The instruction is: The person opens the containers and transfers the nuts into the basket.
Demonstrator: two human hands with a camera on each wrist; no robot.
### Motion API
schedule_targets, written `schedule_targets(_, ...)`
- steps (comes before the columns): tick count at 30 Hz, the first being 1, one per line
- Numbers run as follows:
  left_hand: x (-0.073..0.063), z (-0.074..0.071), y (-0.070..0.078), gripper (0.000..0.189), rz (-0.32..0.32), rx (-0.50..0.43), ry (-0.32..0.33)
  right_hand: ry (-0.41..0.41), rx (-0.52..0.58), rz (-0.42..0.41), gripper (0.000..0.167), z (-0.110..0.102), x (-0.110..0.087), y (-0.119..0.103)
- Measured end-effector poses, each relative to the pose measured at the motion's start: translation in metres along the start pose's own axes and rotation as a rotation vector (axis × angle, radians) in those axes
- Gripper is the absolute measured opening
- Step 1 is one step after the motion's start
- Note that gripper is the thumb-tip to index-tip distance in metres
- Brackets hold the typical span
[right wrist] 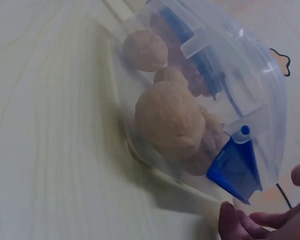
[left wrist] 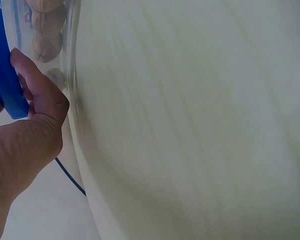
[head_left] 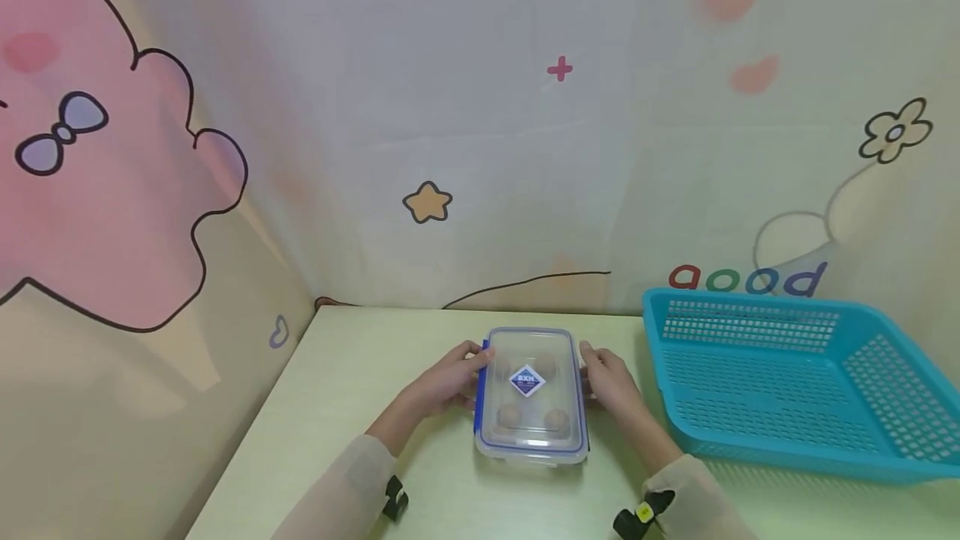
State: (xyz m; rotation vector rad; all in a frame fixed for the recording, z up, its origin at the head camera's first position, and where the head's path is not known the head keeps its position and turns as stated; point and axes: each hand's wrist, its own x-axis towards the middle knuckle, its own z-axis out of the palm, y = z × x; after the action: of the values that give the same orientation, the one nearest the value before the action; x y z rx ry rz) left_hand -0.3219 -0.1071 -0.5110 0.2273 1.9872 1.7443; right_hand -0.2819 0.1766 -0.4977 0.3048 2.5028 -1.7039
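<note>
Nearest the camera: two pale sleeves with dark wrist straps, forearms reaching onto the bench (head_left: 330,407) toward a clear lidded box (head_left: 531,394).

The box is the landmark. It sits flat on the bench, lid on, blue seal round the rim, a diamond label (head_left: 527,380) on top. Inside, several walnuts (right wrist: 171,117) show through the wall, loose on the floor of the box.

Left hand (head_left: 448,380) at the box's left side. Its thumb (left wrist: 40,85) and fingers pinch the blue side clip (left wrist: 5,80) there; the clip appears to stand out from the wall, not flat against it, though the wrist view is too close to be sure.

Right hand (head_left: 611,382) at the box's right side, fingers (right wrist: 240,225) lightly curled, tips just below the blue clip (right wrist: 235,167) on that side. That clip looks swung outward. Whether the fingertips touch it, cannot tell.

Judgement on progress: lid seated on the box, nuts inside, both hands working the side clips; whether they are latching or releasing cannot be read from one moment.

Right of the box, apart from it: a turquoise mesh basket (head_left: 840,407), nothing visible in it.

Beyond the box: a cartoon-printed backdrop (head_left: 480,148) with star, heart and flower.
</note>
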Motion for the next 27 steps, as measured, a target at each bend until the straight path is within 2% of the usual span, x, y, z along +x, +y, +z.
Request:
schedule_targets(5, 0.000, -0.002, 0.001, 0.048, -0.008, -0.003, -0.003, -0.068, -0.129, -0.023, 0.087, 0.001, -0.009, -0.008)
schedule_targets(9, 0.002, -0.004, 0.002, 0.048, -0.020, -0.006, -0.024, -0.106, -0.217, -0.076, 0.093, 0.003, -0.011, -0.008)
schedule_targets(19, 0.004, -0.006, 0.005, 0.052, -0.009, 0.036, -0.075, -0.044, -0.204, -0.114, 0.096, 0.010, -0.012, 0.002)
schedule_targets(27, 0.004, -0.005, 0.004, 0.053, -0.001, 0.046, -0.072, -0.022, -0.191, -0.107, 0.093, 0.012, -0.016, 0.002)
